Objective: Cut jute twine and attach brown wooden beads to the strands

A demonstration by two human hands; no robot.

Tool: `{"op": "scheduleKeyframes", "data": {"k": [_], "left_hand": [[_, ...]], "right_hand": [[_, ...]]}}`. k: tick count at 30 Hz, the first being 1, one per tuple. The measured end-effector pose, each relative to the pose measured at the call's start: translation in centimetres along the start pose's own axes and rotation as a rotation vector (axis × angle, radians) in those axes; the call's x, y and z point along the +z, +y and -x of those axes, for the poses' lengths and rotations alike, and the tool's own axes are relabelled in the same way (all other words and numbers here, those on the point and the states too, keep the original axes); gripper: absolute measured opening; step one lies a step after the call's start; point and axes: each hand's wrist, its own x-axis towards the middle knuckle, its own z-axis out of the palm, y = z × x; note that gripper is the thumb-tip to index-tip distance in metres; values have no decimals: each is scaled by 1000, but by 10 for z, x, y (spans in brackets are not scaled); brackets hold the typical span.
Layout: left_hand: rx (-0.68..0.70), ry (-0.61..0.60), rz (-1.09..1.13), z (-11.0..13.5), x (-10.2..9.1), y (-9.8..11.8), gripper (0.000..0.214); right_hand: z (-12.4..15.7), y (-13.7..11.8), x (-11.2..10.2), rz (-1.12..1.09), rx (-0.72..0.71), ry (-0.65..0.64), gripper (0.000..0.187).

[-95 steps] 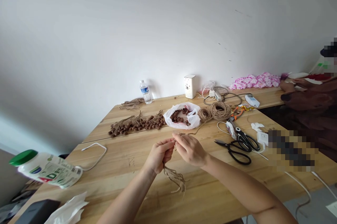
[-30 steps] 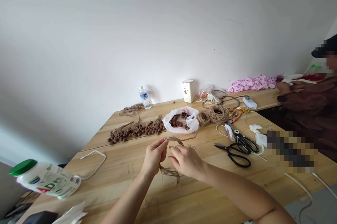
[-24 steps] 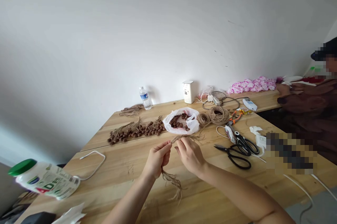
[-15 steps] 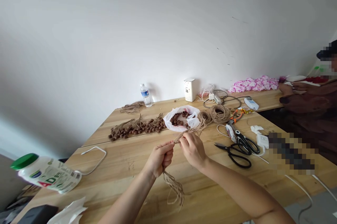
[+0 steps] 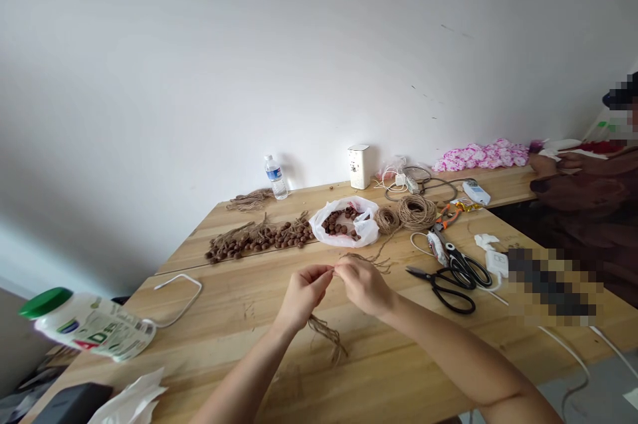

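My left hand (image 5: 303,292) and my right hand (image 5: 365,285) meet above the wooden table (image 5: 239,291), fingertips pinched together on a bundle of jute twine strands (image 5: 326,334). Loose frayed ends hang below my left hand, and more strands (image 5: 371,260) stick out beyond my right hand's fingers. Behind the hands lies a white plastic bag of brown beads (image 5: 343,220), with a row of beads tied on twine (image 5: 259,238) to its left.
Two twine coils (image 5: 409,211), black scissors (image 5: 448,278), orange pliers (image 5: 448,212) and a white charger (image 5: 493,258) lie right. A water bottle (image 5: 275,175) and white box (image 5: 359,165) stand by the wall. A green-capped bottle (image 5: 84,324) lies left. Another person sits far right (image 5: 588,198).
My hands looped the twine and pulled it toward the bead bag, then drew back together. The strands that rose toward the bag half a second ago now lie lower beside my right hand.
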Motion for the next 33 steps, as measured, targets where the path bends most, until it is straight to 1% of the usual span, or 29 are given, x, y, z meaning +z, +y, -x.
{"op": "scheduleKeyframes", "data": {"k": [1,3,5,6,7,9,11,13,16,20,22,24,26,28,30,31,33], "left_hand": [[78,21,-90,1,0,-1,25],[261,70,-255,4,1,-5,19],[443,93,-383,6,0,-8,17],[522,84,-438,7,0,-9,17],[588,62,-489,7,-1,-10,18],[675,9,-580,7,-3,-11,21],[709,-27,-645,7,-4,-11,24],[718,-43,-683,8,-5,-10,25],[743,-57,-728,8,-7,-9,26],[803,-58,-824,6,-11,-14,30],[875,-42,-884,5,-13,-16,32],[984,-24,-956,4,-16,-18,34],[1110,-39,-1026,3,-18,-19,35],[1195,-65,-1073,2,-19,-19,36],[1194,-74,-1076,1,-19,-19,34],[1160,-70,-1056,2,-19,-19,33],[1045,-68,-955,3,-17,-17,30]], "right_hand": [[-1,0,-1,-89,98,6,21],[-5,0,-3,-337,334,-11,18],[-10,2,-6,-632,570,-72,19],[-13,4,-9,-767,667,-118,22],[-15,5,-11,-876,743,-167,27],[-18,9,-18,-1022,833,-260,38],[-20,11,-24,-1100,863,-316,44],[-20,10,-29,-1137,871,-333,47],[-20,9,-33,-1099,879,-340,48],[-19,11,-35,-1061,883,-422,45],[-19,12,-36,-1073,887,-454,44],[-18,12,-36,-1087,892,-473,44],[-18,13,-35,-1110,895,-499,45],[-17,15,-34,-1134,892,-526,46],[-16,18,-34,-1131,883,-542,44],[-16,20,-33,-1116,874,-546,42],[-16,25,-34,-1068,858,-551,40]]}}
